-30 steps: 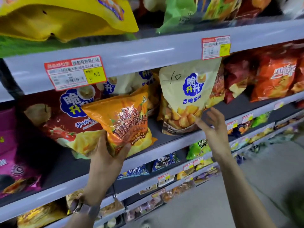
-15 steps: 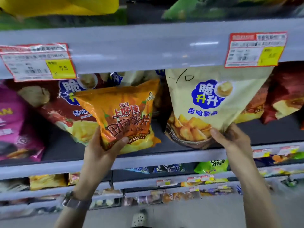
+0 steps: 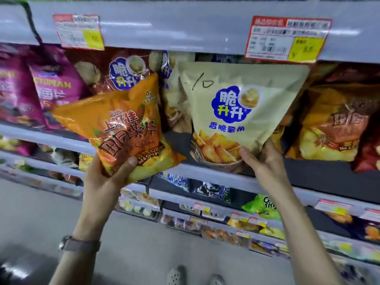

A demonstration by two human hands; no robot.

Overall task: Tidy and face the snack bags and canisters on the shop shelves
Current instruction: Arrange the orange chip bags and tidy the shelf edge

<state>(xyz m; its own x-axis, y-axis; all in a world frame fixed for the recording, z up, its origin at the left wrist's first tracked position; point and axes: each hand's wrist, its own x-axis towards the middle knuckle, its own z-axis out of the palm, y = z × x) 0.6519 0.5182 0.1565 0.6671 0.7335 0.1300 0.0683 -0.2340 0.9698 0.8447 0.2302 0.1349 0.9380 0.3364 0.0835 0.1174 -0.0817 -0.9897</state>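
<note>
Partway through, judging by the row. Upright and label-forward at 3 o'clock of the view: a cream plastic stand-up pouch with a blue logo (image 3: 242, 99), its base on the grey metal shelf (image 3: 216, 176). At the pouch's 9 o'clock: a tilted orange foil chip bag (image 3: 123, 130), held up in front of a dark red chip bag (image 3: 96, 66) and not yet slotted in.

Probably left to do: seating the orange bag among what look like matching orange-brown bags (image 3: 339, 124) at the pouch's 3 o'clock, then squaring the pouch.

Left hand (image 3: 102, 177) clamped round the orange bag's lower corner, fingers (image 3: 127, 163) curled, thumb across the front. Right hand (image 3: 265, 161) gripping the pouch's bottom right corner, thumb on the face, the rest tucked behind.
</note>
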